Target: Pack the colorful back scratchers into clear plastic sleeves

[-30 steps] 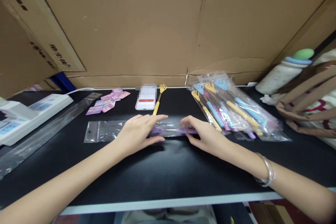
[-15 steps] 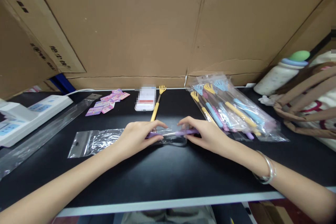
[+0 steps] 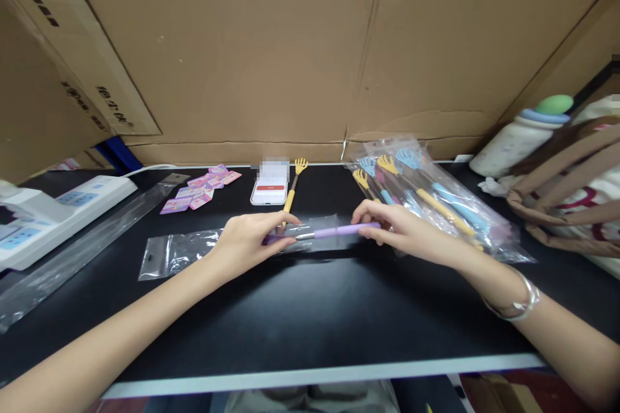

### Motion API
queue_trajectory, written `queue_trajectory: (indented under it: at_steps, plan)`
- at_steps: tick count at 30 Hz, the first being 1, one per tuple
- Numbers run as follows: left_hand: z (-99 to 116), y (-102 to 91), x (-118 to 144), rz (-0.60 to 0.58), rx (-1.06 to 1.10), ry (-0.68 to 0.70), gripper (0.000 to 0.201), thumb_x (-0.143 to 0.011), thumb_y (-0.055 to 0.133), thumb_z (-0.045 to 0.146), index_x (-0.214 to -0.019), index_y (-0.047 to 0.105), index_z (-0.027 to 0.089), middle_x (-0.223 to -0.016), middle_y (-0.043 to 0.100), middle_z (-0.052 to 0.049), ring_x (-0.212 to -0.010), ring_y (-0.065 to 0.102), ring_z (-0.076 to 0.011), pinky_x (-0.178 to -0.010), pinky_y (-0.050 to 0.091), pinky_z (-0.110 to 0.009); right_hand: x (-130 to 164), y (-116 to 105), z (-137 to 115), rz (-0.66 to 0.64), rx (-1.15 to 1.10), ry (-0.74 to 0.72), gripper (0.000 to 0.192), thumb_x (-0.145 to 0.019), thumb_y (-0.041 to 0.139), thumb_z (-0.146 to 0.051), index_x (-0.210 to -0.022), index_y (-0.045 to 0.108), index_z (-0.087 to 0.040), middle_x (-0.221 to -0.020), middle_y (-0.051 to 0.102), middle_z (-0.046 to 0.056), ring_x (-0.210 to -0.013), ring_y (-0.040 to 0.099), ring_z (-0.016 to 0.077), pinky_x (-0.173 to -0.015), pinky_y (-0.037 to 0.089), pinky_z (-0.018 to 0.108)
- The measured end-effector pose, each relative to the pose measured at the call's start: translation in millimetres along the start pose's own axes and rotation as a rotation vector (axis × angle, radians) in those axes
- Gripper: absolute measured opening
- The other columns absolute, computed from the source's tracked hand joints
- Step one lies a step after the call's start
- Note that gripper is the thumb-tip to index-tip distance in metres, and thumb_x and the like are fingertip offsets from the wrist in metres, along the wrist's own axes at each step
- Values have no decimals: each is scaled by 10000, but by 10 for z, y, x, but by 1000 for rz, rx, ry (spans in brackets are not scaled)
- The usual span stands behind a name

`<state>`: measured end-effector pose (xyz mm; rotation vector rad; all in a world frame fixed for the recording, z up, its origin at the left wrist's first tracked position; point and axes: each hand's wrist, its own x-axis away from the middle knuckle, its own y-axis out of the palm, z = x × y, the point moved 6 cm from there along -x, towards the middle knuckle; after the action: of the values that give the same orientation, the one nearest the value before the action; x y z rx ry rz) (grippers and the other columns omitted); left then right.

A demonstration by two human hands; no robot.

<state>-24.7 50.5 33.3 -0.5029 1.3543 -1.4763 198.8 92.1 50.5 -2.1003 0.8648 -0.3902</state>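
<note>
Left hand (image 3: 247,242): fingers pinch the clear plastic sleeve (image 3: 194,250), hiding the head of the purple telescopic back scratcher (image 3: 334,231).
Right hand (image 3: 407,232): fingertips clamp the handle end.

Between your hands you see a purple back scratcher (image 3: 334,231) in a clear bag (image 3: 194,248) on the black table (image 3: 310,316). Just beyond your grip lies a yellow scratcher (image 3: 292,188); right of it, blue, yellow and pink ones in clear packs (image 3: 426,197).
</note>
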Motion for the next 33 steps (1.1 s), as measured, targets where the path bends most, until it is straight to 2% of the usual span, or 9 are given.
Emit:
queue_trajectory:
  at_steps: [8,14,21,29,33]
  plan:
    - [30,80,41,-62,1,7,250,-894,515,430,-1100,583,306,-759,664,70,-614,603,-97,-583,371,-183,-55,352,-50,32,-101,-64,181,-951,427,-345,-981,505,-184,-722,558,-17,-613,529,108,-590,421,217]
    - [85,87,58,-71,-5,19,231,-902,526,421,-1101,574,314,-706,641,76,-592,591,-96,-569,350,-178,-48,414,-79,18,-128,-94,159,-935,467,-314,-993,537,-184,-779,602,-5,-662,553,116,-632,426,220]
    - [230,99,80,-81,19,87,253,-905,514,439,-1100,579,293,-746,652,57,-604,592,-100,-587,368,-185,-1,493,-213,-36,-107,-159,130,-912,514,-282,-1007,548,-201,-813,622,-12,-700,561,117,-666,413,221]
    - [80,62,42,-77,237,-70,241,-879,526,408,-1073,595,283,-698,614,79,-561,533,-84,-568,356,-179,-17,374,-173,-74,-470,-50,300,-964,402,-391,-1112,538,-169,-824,608,17,-708,577,122,-681,464,254]
    - [0,40,16,-40,338,-136,214,-861,538,386,-1017,612,260,-660,589,81,-546,500,-82,-551,325,-181,-40,365,-166,-157,-642,-60,359,-971,372,-406,-1161,555,-162,-1024,638,82,-795,635,149,-759,489,306]
